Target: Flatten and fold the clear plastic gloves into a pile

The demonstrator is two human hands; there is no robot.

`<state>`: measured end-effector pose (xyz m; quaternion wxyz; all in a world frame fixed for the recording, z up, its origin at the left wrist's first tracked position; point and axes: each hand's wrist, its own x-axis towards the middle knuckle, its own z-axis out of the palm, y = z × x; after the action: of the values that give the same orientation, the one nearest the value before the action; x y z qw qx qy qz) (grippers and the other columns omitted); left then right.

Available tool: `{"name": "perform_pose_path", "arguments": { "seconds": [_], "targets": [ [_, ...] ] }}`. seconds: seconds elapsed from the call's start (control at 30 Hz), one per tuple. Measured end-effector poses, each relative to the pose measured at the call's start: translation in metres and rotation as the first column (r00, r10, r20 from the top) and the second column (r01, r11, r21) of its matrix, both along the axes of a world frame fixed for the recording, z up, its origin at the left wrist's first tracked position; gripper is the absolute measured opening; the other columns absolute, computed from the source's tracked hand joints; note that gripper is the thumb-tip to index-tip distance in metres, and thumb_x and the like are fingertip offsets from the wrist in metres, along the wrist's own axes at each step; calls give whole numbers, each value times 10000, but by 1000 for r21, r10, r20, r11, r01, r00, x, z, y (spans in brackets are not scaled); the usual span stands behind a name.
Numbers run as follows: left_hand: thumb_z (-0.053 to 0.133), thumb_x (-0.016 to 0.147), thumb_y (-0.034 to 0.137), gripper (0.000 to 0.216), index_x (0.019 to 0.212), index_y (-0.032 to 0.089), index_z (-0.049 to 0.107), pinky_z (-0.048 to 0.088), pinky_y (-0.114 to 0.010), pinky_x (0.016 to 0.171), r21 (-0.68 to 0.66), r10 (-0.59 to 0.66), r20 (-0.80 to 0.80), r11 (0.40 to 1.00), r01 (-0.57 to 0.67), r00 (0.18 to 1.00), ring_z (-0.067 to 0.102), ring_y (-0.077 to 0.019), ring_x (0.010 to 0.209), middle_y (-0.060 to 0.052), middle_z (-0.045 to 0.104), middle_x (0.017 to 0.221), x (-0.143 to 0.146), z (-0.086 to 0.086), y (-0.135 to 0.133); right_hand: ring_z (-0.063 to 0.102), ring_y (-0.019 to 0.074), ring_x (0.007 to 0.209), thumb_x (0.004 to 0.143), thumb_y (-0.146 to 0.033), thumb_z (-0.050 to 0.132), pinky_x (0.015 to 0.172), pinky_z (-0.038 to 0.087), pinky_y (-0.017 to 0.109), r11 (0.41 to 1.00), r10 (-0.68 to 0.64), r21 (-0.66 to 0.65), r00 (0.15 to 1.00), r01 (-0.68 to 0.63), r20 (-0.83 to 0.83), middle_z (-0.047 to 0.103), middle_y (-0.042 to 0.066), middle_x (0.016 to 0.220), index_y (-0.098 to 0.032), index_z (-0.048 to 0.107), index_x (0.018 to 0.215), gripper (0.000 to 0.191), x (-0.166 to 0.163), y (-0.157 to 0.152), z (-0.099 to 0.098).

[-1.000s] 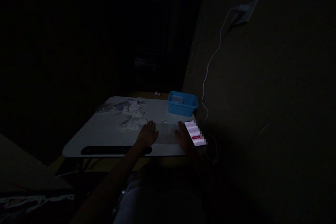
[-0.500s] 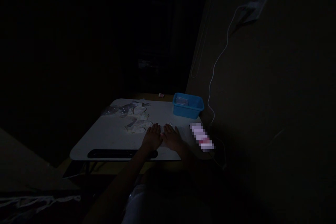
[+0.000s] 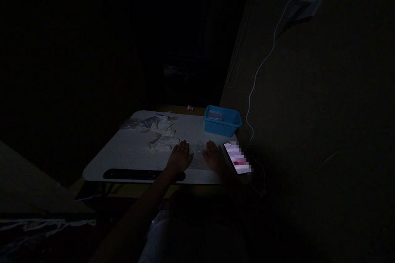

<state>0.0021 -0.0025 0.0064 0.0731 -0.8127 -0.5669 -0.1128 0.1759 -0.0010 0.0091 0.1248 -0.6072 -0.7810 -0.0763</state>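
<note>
Though the head view is very dark, the left hand (image 3: 180,158) and right hand (image 3: 213,158) both lie palm-down on the white desk (image 3: 129,154), fingers spread flat and gripping nothing, a faint clear sheet (image 3: 198,153) between them. The lit phone (image 3: 237,158) lies just beside the right hand at the desk's right edge. A blue tub (image 3: 222,121) stands beyond it; crumpled plastic (image 3: 159,133) lies beyond the left hand.

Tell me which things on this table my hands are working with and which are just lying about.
In hand: left hand and right hand, flat on the table; faint clear sheet between them, hard to make out.
Lying about: lit phone, blue tray, heap of clear plastic, white cable.
</note>
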Motion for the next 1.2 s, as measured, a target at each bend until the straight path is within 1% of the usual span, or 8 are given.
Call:
{"name": "perform_pose_path", "arguments": {
  "seconds": [0.3, 0.43, 0.67, 0.77, 0.87, 1.0, 1.13, 1.2],
  "targets": [
    [257, 873, 375, 534, 1248, 25, 405, 274, -381, 1002, 58, 3, -17, 998, -2, 1000, 328, -256, 1249, -187, 383, 1333, -1, -4, 2, 279, 212, 1274, 902, -386, 207, 1025, 196, 407, 1000, -7, 1, 1000, 7, -12, 342, 136, 1367, -87, 374, 1289, 518, 0, 0, -1],
    [263, 875, 369, 504, 1219, 43, 434, 304, -384, 991, 96, 2, 28, 995, -5, 1000, 358, -251, 1233, -183, 429, 1302, -3, -6, 4, 266, 212, 1279, 901, -384, 204, 1030, 181, 415, 1000, -7, -21, 1000, 7, -25, 321, 137, 1377, -78, 359, 1299, 525, 0, -1, 0],
    [237, 889, 310, 407, 1100, 110, 523, 351, -443, 973, 176, -189, 219, 973, 152, 957, 429, -230, 1182, -148, 564, 1168, -15, -20, 20, 252, 217, 1284, 901, -381, 198, 1032, 166, 431, 997, -12, -72, 999, 9, -53, 304, 134, 1386, -76, 344, 1308, 529, 0, -3, 5],
    [238, 888, 281, 389, 1115, 123, 512, 381, -414, 961, 148, -127, 392, 986, 74, 911, 457, -205, 1155, -135, 566, 1165, -20, -23, 25, 244, 216, 1288, 901, -382, 199, 1036, 153, 423, 998, -9, -59, 998, 6, -57, 302, 135, 1387, -79, 340, 1312, 529, 1, -3, 5],
    [245, 881, 286, 389, 1080, 118, 534, 411, -371, 936, 96, -61, 454, 995, 20, 889, 488, -197, 1114, -134, 560, 1165, -21, -17, 25, 240, 213, 1290, 901, -390, 194, 1039, 147, 412, 998, -10, -68, 998, 6, -66, 303, 129, 1388, -89, 345, 1311, 531, 1, -2, 4],
    [333, 835, 253, 308, 1011, 143, 560, 397, -376, 943, 100, -138, 365, 989, 109, 921, 512, -199, 1065, -105, 594, 1094, -6, -1, 19, 244, 214, 1288, 898, -394, 206, 1039, 146, 418, 997, -17, -74, 997, 11, -75, 295, 127, 1391, -94, 354, 1307, 528, 0, -1, 4],
    [362, 802, 176, 372, 1134, 79, 498, 356, -411, 976, 102, -208, 194, 976, 191, 959, 449, -233, 1150, -162, 520, 1207, 27, 6, 14, 262, 220, 1281, 901, -369, 198, 1031, 165, 438, 999, -9, -53, 998, 6, -67, 318, 134, 1379, -94, 362, 1301, 512, 0, -2, 5],
    [363, 790, 141, 389, 1144, 49, 494, 353, -383, 988, 65, -246, 152, 969, 238, 957, 444, -225, 1161, -178, 508, 1221, 43, 5, 15, 266, 218, 1280, 899, -323, 209, 1027, 172, 447, 999, 3, -45, 999, -5, -46, 322, 135, 1376, -96, 363, 1299, 485, 0, -3, 6]
  ]
}}
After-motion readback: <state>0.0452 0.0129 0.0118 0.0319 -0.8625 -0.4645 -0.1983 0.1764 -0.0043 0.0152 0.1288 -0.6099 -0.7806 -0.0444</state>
